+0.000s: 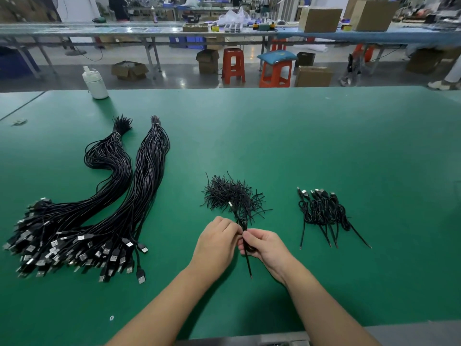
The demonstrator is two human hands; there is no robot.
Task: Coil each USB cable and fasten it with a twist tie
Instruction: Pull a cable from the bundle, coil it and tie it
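Over the near middle of the green table, both my hands hold one coiled black USB cable. My left hand pinches the coil from the left. My right hand grips it from the right, and the cable's tail hangs down toward me below the fingers. Just beyond lies a loose pile of black twist ties. Two big bundles of uncoiled USB cables sprawl on the left, plugs toward me. Several coiled, tied cables lie in a row on the right.
A white plastic bottle stands at the table's far left edge. Past the table are red stools, cardboard boxes on the floor and a long workbench. The table's front edge runs just below my forearms.
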